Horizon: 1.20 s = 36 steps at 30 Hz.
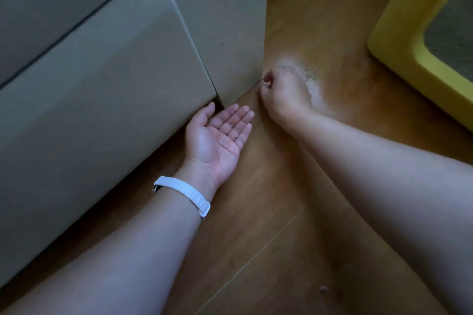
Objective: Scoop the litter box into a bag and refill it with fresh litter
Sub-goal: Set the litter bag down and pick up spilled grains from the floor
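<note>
Hands are working low over a wooden floor [294,212] beside two grey boxes [102,89]. Left hand [220,135] is lying palm up, fingers spread flat and holding nothing, its thumb just beside the lower corner of the nearer box; a white wristband [184,197] is sitting on that wrist. Right hand [284,92] is curling knuckles up just beyond the left fingertips, at the foot of the farther box, its fingertips pinched together near the floor; whether that grip is holding anything cannot be told, as the fingers are hiding it. Grey specks and a pale dusty patch [311,77] are lying on the boards just beside the right hand. Yellow litter box [409,33] is standing on the floor at the upper right, well apart from both hands, with grey litter [453,33] showing inside.
</note>
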Available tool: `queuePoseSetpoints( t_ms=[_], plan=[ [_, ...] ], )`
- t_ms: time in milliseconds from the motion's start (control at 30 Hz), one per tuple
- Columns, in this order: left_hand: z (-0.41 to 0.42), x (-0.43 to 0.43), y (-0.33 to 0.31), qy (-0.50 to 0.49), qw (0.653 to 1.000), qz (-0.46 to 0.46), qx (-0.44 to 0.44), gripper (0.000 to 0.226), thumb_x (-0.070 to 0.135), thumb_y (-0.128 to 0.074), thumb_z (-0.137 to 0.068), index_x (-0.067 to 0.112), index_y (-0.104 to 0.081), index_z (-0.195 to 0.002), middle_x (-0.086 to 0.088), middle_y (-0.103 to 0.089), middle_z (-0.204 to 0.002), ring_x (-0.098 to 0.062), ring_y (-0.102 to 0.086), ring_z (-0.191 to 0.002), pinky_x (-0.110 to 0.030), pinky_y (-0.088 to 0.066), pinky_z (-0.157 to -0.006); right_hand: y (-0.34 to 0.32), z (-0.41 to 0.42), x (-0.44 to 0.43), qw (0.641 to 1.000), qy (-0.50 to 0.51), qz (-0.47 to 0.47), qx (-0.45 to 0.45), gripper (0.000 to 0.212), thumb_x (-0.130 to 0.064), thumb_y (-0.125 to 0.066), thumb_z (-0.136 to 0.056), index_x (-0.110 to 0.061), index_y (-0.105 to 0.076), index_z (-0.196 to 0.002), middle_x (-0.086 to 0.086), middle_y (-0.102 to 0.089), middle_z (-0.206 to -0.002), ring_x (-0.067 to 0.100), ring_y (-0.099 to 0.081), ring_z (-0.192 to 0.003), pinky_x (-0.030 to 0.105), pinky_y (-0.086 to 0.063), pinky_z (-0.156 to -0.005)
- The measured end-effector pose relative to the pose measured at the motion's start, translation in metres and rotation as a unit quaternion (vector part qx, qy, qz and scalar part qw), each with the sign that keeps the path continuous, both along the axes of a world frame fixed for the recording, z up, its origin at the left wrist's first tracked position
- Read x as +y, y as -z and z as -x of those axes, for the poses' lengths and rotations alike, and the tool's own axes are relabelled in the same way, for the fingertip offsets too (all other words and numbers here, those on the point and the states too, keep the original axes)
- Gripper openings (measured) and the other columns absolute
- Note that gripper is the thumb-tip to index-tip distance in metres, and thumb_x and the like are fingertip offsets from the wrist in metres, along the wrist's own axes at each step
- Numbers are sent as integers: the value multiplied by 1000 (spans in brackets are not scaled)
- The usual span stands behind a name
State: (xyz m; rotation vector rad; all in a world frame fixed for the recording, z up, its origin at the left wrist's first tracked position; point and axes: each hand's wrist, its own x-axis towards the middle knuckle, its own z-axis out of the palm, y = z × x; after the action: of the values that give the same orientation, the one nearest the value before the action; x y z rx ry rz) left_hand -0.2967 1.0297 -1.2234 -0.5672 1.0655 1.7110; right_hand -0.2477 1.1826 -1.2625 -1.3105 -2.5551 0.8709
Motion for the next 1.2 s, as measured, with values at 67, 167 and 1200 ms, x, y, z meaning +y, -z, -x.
queuePoseSetpoints(
  t_ms=[67, 167, 1200],
  plan=[
    [2, 2, 0, 1, 1000, 0, -1, 41, 33, -45, -96, -2, -64, -107, -20, -71, -108, -29, -68, -106, -36, -50, -98, 1, 3, 4, 1000, 6, -11, -6, 24, -27, -55, -94, -12, -67, -107, 11, -62, -114, 30, -57, -108, 33, -45, -84],
    [3, 9, 0, 4, 1000, -2, 1, 42, 32, -45, -96, -3, -64, -108, -19, -72, -106, -29, -68, -107, -37, -49, -98, 6, 7, 7, 1000, -5, -21, -13, 23, -27, -57, -92, -11, -70, -102, 13, -64, -111, 31, -59, -106, 33, -46, -83],
    [-62, 71, -27, 40, 999, -31, 17, 39, 35, -45, -97, -1, -61, -97, -18, -69, -84, -29, -69, -77, -37, -57, -80, -54, -102, -28, 979, -106, 26, 171, 3, -13, -62, -81, -10, -64, -81, 6, -62, -89, 22, -58, -85, 37, -48, -76]
  ],
)
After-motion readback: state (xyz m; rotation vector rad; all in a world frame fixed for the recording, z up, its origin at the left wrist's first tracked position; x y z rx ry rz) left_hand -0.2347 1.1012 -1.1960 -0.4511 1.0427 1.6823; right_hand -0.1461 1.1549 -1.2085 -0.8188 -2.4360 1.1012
